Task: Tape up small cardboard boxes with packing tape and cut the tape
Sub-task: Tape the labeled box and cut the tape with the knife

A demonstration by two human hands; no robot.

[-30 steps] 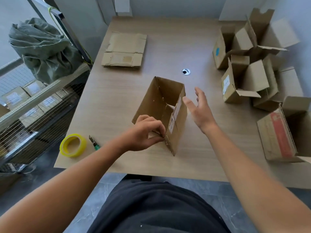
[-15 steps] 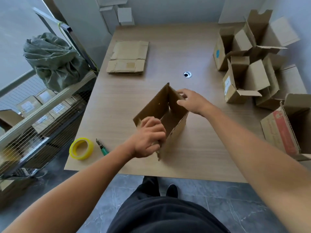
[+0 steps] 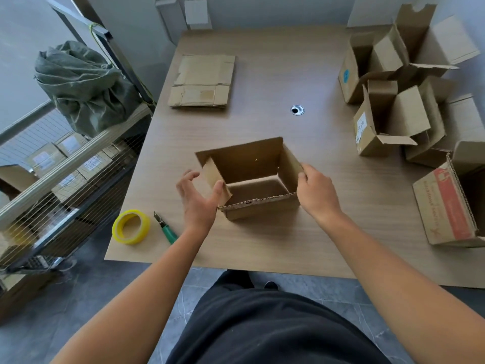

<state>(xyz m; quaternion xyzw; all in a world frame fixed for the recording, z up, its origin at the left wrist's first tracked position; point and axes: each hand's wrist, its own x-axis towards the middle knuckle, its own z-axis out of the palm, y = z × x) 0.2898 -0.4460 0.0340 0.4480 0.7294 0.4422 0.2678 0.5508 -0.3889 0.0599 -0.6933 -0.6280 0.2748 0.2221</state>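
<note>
Head view: open-topped brown cardboard box [image 3: 258,208] stands between the hands, long axis running hand to hand. Right hand [image 3: 316,195] grips its wall; left hand [image 3: 198,203], fingers [image 3: 187,177] spread, thumbs a flap [image 3: 214,177], nearer the yellow tape roll [image 3: 130,227].

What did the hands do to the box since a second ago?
The box was turned and squared up, so its opening now faces up. The right hand, open in the air before, now grips the box's right wall. The left hand let go of the near edge and now sits at the left flap, thumb on it. Tape, knife and flat cardboard stayed put.
</note>
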